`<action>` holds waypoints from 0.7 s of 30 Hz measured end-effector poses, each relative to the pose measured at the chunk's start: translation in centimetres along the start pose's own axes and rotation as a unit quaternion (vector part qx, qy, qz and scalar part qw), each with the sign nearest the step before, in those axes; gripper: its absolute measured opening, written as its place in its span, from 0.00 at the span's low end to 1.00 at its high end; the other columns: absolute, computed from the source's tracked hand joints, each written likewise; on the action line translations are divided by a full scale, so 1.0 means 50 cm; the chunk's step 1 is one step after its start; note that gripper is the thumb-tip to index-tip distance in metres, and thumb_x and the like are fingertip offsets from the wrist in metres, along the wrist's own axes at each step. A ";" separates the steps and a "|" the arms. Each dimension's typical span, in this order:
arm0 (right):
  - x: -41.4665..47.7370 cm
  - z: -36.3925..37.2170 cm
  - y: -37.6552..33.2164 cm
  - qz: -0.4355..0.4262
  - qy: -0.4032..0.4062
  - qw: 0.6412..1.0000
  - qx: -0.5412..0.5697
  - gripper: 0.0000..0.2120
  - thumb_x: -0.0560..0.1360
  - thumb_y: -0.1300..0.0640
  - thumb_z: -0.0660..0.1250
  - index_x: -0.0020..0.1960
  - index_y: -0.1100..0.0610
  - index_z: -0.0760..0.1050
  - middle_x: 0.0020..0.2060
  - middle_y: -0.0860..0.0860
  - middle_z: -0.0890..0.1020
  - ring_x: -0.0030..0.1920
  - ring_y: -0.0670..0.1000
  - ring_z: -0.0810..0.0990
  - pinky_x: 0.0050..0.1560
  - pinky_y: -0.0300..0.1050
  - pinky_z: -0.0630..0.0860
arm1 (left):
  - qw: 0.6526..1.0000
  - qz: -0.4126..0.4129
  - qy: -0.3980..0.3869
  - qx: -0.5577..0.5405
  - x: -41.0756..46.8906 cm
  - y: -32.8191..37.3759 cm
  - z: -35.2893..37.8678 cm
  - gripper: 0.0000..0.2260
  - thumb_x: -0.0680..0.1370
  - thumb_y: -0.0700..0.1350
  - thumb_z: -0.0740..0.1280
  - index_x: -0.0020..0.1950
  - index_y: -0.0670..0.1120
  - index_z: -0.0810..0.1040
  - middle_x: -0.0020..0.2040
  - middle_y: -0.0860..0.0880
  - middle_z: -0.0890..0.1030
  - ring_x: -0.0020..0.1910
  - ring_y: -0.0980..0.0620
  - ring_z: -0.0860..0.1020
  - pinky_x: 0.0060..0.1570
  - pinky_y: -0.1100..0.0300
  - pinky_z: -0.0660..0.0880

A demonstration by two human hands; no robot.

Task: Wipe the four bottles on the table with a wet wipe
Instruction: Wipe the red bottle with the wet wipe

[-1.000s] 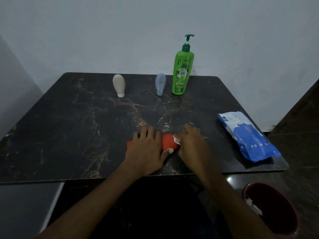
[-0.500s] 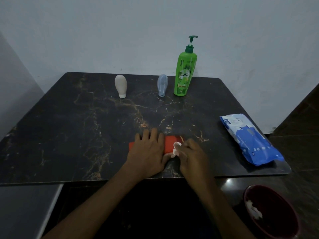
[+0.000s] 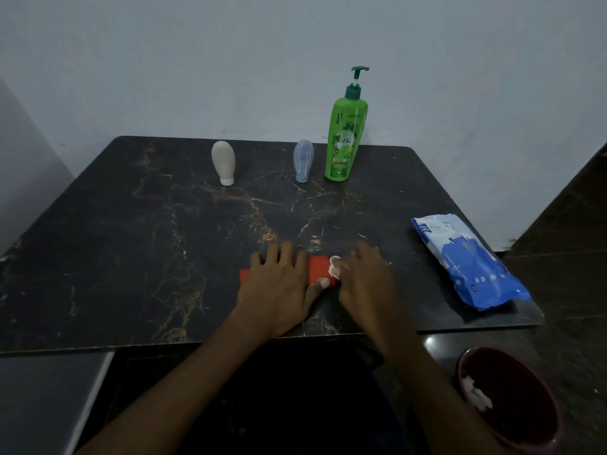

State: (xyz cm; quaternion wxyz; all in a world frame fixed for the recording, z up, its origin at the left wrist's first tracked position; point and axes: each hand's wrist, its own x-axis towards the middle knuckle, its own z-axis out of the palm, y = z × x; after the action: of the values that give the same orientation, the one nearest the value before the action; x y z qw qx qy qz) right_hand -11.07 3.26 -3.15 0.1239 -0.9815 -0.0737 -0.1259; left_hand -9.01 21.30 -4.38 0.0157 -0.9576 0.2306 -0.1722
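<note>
A red bottle [image 3: 318, 270] lies on its side near the front of the dark marble table [image 3: 138, 244]. My left hand [image 3: 279, 287] lies over it, fingers across the top and thumb at its near side, holding it down. My right hand [image 3: 363, 280] grips a crumpled white wet wipe [image 3: 334, 267] and presses it against the bottle's right end. At the back stand a cream bottle [image 3: 223, 162], a pale blue bottle [image 3: 303, 160] and a tall green pump bottle [image 3: 345, 136], all upright.
A blue and white wet wipe pack [image 3: 466, 261] lies at the table's right edge. On the floor at the lower right stands a dark red bin [image 3: 512, 402] with used white wipes inside. A white wall is close behind the table.
My right hand with the wipe has slid back and forth along the red bottle's right end. My left hand has stayed on the bottle. The view shifted slightly.
</note>
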 end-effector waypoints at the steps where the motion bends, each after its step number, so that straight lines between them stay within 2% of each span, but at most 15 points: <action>1: -0.031 0.000 -0.006 0.020 0.048 0.998 0.043 0.14 0.74 0.58 0.69 0.60 0.54 0.80 0.52 0.54 0.77 0.53 0.53 0.77 0.51 0.41 0.70 | 1.000 -0.002 0.002 0.004 0.000 0.001 0.000 0.28 0.83 0.67 0.46 0.60 0.48 0.74 0.57 0.44 0.74 0.52 0.45 0.73 0.49 0.46 0.69; 3: -0.070 0.004 -0.020 0.036 0.120 0.987 0.102 0.10 0.74 0.61 0.67 0.53 0.57 0.82 0.44 0.53 0.78 0.43 0.53 0.78 0.42 0.41 0.72 | 1.000 -0.004 0.003 0.011 0.001 0.002 0.000 0.26 0.84 0.64 0.46 0.59 0.48 0.74 0.57 0.44 0.74 0.52 0.44 0.72 0.49 0.46 0.68; 5: -0.066 -0.001 -0.023 0.045 0.140 0.981 0.127 0.09 0.73 0.61 0.65 0.50 0.59 0.83 0.42 0.54 0.77 0.41 0.55 0.78 0.40 0.45 0.75 | 1.000 -0.004 0.006 0.012 0.001 0.003 0.001 0.25 0.84 0.63 0.46 0.59 0.48 0.74 0.57 0.44 0.74 0.52 0.44 0.72 0.49 0.46 0.68; 7: -0.030 -0.011 -0.020 0.062 0.087 0.989 0.106 0.09 0.73 0.61 0.68 0.52 0.58 0.83 0.47 0.56 0.77 0.47 0.57 0.78 0.47 0.49 0.76 | 1.000 -0.004 0.006 0.010 0.000 0.004 0.001 0.26 0.84 0.64 0.46 0.60 0.48 0.74 0.57 0.44 0.74 0.52 0.44 0.73 0.49 0.46 0.69; 9: 0.018 -0.017 -0.011 0.058 0.024 0.997 0.047 0.09 0.74 0.57 0.69 0.54 0.55 0.82 0.52 0.56 0.76 0.52 0.55 0.76 0.52 0.49 0.74 | 1.000 -0.003 0.002 0.011 -0.002 0.004 0.000 0.29 0.83 0.67 0.46 0.61 0.47 0.74 0.57 0.43 0.74 0.52 0.44 0.73 0.49 0.46 0.70; 12: 0.084 -0.043 -0.015 0.120 -0.056 0.986 0.097 0.06 0.75 0.55 0.69 0.51 0.54 0.82 0.49 0.52 0.79 0.52 0.52 0.78 0.50 0.44 0.72 | 1.000 0.002 -0.005 0.009 -0.002 0.001 -0.002 0.32 0.81 0.71 0.45 0.63 0.47 0.74 0.58 0.43 0.74 0.53 0.44 0.74 0.50 0.46 0.71; 14: 0.100 -0.051 -0.018 0.130 -0.073 0.982 0.111 0.07 0.75 0.55 0.70 0.51 0.56 0.80 0.49 0.53 0.81 0.53 0.52 0.79 0.53 0.46 0.74 | 1.000 0.001 -0.008 0.006 -0.002 0.001 -0.003 0.34 0.81 0.72 0.44 0.64 0.47 0.74 0.59 0.43 0.74 0.54 0.45 0.74 0.51 0.46 0.71; 16: 0.082 -0.048 -0.015 0.100 -0.086 0.989 0.068 0.12 0.75 0.53 0.70 0.56 0.56 0.78 0.54 0.53 0.79 0.56 0.54 0.77 0.58 0.50 0.74 | 1.000 -0.005 -0.005 0.004 -0.002 0.002 -0.002 0.34 0.81 0.72 0.44 0.63 0.48 0.74 0.59 0.43 0.74 0.54 0.45 0.73 0.50 0.46 0.70; 18: 0.037 -0.030 -0.008 0.024 -0.052 0.998 0.005 0.15 0.75 0.51 0.68 0.60 0.54 0.78 0.58 0.54 0.75 0.58 0.54 0.75 0.59 0.49 0.73 | 1.000 -0.009 0.000 0.005 -0.002 0.004 0.001 0.34 0.80 0.72 0.45 0.63 0.47 0.74 0.59 0.43 0.74 0.54 0.44 0.73 0.50 0.46 0.70; 19: 0.011 -0.020 -0.003 -0.001 -0.005 1.000 0.015 0.14 0.75 0.52 0.67 0.59 0.54 0.79 0.55 0.54 0.76 0.55 0.54 0.76 0.55 0.48 0.74 | 1.000 -0.010 0.003 0.004 -0.001 0.005 0.003 0.34 0.80 0.73 0.45 0.62 0.47 0.74 0.59 0.43 0.74 0.54 0.44 0.73 0.49 0.46 0.70; 21: -0.036 -0.006 -0.004 0.004 0.083 0.992 0.091 0.11 0.74 0.58 0.65 0.53 0.56 0.82 0.46 0.53 0.78 0.45 0.54 0.78 0.45 0.44 0.73 | 1.000 -0.012 0.010 0.005 0.000 0.006 0.005 0.34 0.79 0.73 0.46 0.61 0.47 0.74 0.58 0.43 0.75 0.53 0.44 0.73 0.48 0.46 0.70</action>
State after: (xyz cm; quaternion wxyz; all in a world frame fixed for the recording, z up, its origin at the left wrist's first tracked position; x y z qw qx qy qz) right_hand -12.88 3.19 -3.29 0.2192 -0.9525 -0.0703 -0.1992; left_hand -9.05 21.00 -4.66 0.0156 -0.9584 0.2183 -0.1834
